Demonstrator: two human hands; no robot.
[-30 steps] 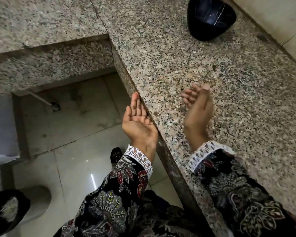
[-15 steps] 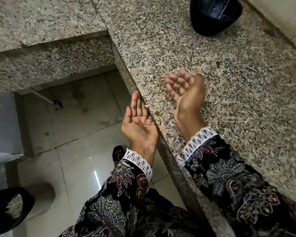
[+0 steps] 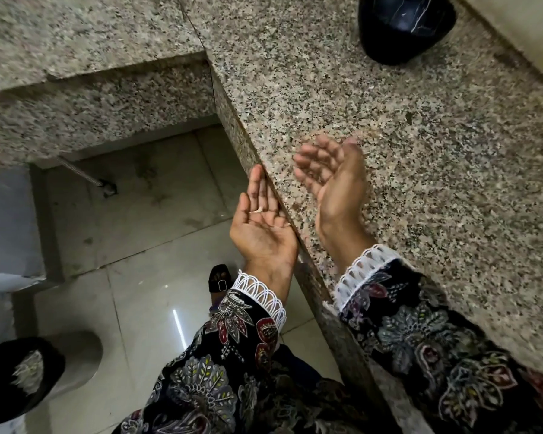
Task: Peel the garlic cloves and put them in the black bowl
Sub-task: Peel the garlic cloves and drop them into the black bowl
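Two open hands: the right hand (image 3: 333, 183) has swept back across the granite worktop (image 3: 452, 183) toward the cupped left hand (image 3: 264, 223), now catching garlic skin scraps (image 3: 257, 210) at the edge, black bowl (image 3: 405, 23) well apart behind, so clean-up, I'd judge.

Speckled granite worktop (image 3: 405, 151) filling the upper right, its edge running diagonally down the middle, a seam crossing near the top. Lower granite ledge (image 3: 91, 98) at the upper left. Glossy pale floor tiles (image 3: 145, 296) below, with a bright streak of reflected light. Metal pipe (image 3: 82, 175) against the recess wall. Black sandal with a buckle (image 3: 219, 278) on the tiles. Dark round object with a pale patch (image 3: 16, 374) at the lower left, too unclear to identify. Pale wall tiles (image 3: 521, 23) at the top right corner.
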